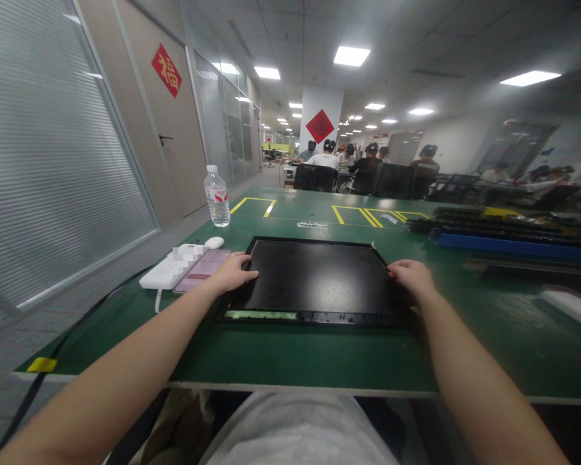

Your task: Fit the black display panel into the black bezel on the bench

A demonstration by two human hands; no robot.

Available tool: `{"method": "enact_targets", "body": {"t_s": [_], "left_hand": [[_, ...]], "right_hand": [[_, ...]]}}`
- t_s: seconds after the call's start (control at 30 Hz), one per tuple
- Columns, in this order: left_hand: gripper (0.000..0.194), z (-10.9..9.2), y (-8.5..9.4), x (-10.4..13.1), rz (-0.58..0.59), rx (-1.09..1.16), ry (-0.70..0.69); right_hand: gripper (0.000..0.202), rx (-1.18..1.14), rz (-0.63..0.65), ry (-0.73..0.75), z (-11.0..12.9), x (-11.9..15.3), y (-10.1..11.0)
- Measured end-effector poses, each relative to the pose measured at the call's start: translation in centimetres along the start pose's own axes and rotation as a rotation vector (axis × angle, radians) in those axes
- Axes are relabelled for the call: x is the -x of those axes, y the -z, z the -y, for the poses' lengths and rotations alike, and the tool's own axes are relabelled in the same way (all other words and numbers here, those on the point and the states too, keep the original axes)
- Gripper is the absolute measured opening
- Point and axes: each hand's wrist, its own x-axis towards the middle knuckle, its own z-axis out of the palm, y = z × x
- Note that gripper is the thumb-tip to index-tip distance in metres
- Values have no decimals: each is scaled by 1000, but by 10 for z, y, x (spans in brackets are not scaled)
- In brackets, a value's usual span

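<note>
A flat black screen panel (pixel 319 274) lies on the green table, with a thin raised frame round it and a light green strip (pixel 261 315) along its near left edge. My left hand (pixel 233 271) grips the panel's left side, its thumb over the face and a finger on the frame; its other fingers are hidden. At the right side, my right hand (pixel 414 278) is closed, with thumb and forefinger pinching the frame's edge. A small pale tab (pixel 374 245) sticks up at the far right corner of the panel.
Left of the panel are a phone (pixel 203 270), a white box-shaped device (pixel 167 270), a white mouse-like object (pixel 215 243) and a water bottle (pixel 217 197). Dark strips and a blue strip (pixel 508 241) lie to the right. Yellow tape (pixel 353 208) marks the far tabletop (pixel 290 223). Several people sit beyond.
</note>
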Motion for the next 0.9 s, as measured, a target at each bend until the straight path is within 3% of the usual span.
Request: {"method": "enact_targets", "body": {"t_s": [0.3, 0.43, 0.67, 0.9], "left_hand": [[75, -9, 22, 10, 84, -189, -189], [77, -13, 30, 19, 224, -175, -334], [83, -19, 40, 29, 381, -116, -391], [93, -17, 48, 29, 435, -110, -404]], "right_hand": [[19, 45, 5, 17, -1, -2, 0], [19, 48, 11, 25, -2, -3, 0], [23, 47, 23, 13, 1, 0, 2], [23, 52, 20, 22, 2, 2, 2]]}}
